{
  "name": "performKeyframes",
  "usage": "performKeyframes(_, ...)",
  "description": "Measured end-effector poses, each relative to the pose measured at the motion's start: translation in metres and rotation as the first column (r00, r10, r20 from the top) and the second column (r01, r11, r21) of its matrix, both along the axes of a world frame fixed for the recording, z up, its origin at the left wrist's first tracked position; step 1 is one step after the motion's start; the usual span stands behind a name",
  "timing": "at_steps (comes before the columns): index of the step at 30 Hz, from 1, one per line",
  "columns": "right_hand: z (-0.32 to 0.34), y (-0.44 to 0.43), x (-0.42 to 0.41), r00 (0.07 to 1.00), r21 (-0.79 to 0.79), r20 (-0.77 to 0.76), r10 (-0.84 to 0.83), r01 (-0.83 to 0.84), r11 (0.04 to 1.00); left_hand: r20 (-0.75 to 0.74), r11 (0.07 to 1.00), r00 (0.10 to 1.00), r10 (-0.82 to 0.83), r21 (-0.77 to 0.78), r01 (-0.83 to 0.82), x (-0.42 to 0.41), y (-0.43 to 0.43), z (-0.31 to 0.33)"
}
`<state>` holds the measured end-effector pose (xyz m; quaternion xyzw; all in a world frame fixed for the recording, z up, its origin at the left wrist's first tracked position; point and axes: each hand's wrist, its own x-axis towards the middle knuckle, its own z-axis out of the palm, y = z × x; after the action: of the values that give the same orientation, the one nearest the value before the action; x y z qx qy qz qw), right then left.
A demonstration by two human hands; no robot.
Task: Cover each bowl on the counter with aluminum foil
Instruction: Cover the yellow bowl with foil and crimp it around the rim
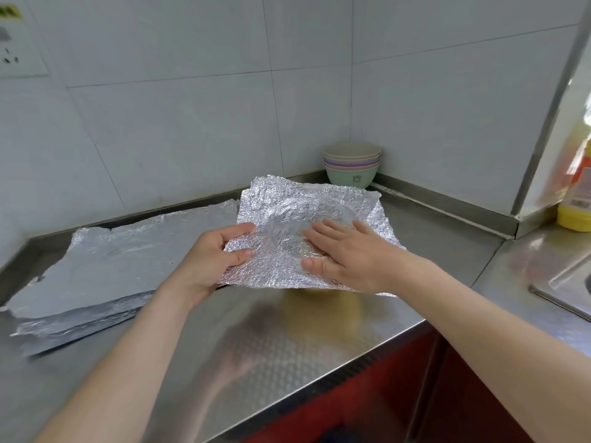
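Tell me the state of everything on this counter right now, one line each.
foil sheet, crinkled, draped over a bowl, edges not folded down.
bowl under it, mostly hidden, blurred.
left grip, pinching the sheet's left edge.
right grip, flat, pressing the sheet's top.
stacked bowls, nested in the corner, uncovered.
spare foil pile, lying flat, left of the sheet.

Steel counter (287, 346): foil stack (105, 270) left, bowl stack (351, 164) back corner, bottle (575, 199) right.

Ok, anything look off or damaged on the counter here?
The spare foil stack on the left has ragged, torn edges. The foil sheet under the right hand is heavily crinkled. Nothing looks spilled.
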<state>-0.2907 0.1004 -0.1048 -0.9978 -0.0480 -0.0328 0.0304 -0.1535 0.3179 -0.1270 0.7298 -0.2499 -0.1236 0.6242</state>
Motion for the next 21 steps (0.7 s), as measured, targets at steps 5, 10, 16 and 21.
performKeyframes(5,-0.001,-0.003,-0.003,0.998,0.022,0.052,0.024,-0.025,0.999,0.017,1.0,1.0,0.012,0.014,-0.013,0.005,0.008,0.0)
performKeyframes(10,-0.006,-0.005,-0.001,1.0,0.037,0.006,-0.008,0.008,0.999,0.12,0.961,0.987,0.106,0.243,-0.132,0.011,0.011,0.006)
performKeyframes(16,-0.011,-0.006,0.002,0.998,0.002,0.057,-0.001,0.001,1.0,0.829,0.882,0.546,-0.119,0.34,-0.325,-0.035,-0.008,0.032)
performKeyframes(21,-0.012,-0.007,-0.005,0.992,0.179,0.117,-0.05,0.029,0.983,0.787,0.837,0.492,-0.372,0.514,-0.19,-0.043,-0.028,0.0)
